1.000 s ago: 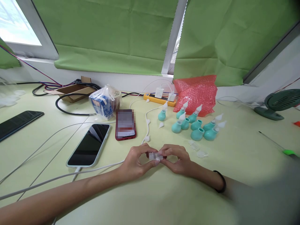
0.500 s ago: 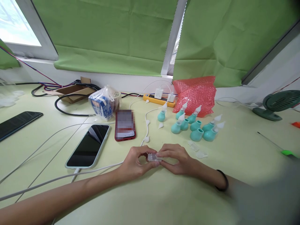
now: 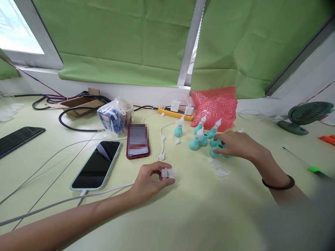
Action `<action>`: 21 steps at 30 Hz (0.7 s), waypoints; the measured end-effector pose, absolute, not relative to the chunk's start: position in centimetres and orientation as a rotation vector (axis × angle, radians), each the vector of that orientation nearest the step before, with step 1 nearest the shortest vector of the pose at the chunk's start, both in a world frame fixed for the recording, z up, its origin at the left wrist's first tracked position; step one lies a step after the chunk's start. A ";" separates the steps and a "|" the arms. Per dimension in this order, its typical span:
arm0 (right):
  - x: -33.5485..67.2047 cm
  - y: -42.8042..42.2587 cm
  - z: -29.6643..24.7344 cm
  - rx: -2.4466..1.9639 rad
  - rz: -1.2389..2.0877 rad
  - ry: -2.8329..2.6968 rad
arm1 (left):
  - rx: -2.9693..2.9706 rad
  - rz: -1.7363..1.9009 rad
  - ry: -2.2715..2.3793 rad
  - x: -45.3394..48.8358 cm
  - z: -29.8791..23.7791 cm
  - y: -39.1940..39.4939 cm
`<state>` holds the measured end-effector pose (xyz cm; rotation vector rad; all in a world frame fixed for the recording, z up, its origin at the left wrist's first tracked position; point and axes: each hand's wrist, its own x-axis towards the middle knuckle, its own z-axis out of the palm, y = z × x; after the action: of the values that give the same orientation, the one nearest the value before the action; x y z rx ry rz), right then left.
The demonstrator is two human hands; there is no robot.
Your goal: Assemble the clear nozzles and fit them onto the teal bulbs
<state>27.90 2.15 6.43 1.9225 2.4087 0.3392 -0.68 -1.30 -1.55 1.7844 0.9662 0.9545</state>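
Note:
My left hand [image 3: 153, 179] is closed, pinching a small translucent plastic piece [image 3: 167, 173] between thumb and fingertips, low over the table. To the right, my right hand [image 3: 234, 144] reaches over a group of teal squeeze bulbs, its thumb and fingers parted around an open-topped teal bulb [image 3: 215, 152]. Whether the fingers press on that bulb cannot be made out. Several bulbs nearby, such as this teal bulb with a clear pointed nozzle [image 3: 194, 143], stand upright. The right hand covers part of the group. Flat clear plastic pieces [image 3: 218, 168] lie just in front of the bulbs.
A red-cased phone [image 3: 138, 141] and a phone plugged into a cable [image 3: 96, 165] lie to the left. Behind them sits a plastic-wrapped blue package [image 3: 112, 118]. A yellow power strip [image 3: 175, 113], pink bubble-wrap bag [image 3: 213, 108] and green fan [image 3: 309, 115] stand farther back.
My right hand has let go of the translucent piece and moved right and away from me to the teal bulbs. My left hand keeps hold of the piece. The view has shifted slightly.

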 end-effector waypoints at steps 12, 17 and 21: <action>23.2 -1.2 8.0 1.472 -0.167 3.013 | 1.699 1.079 0.990 -0.8 -1.8 -1.2; 19.8 -1.8 5.2 1.294 -0.242 3.178 | 1.826 1.200 0.923 -0.9 -1.9 -1.2; 18.9 -1.7 3.5 1.313 -0.348 3.206 | 2.020 1.242 0.898 -1.0 -1.7 -1.3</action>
<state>18.85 -1.67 3.49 1.3128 3.2065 -0.3476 -0.97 -1.25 -1.67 2.0201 0.8982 1.2420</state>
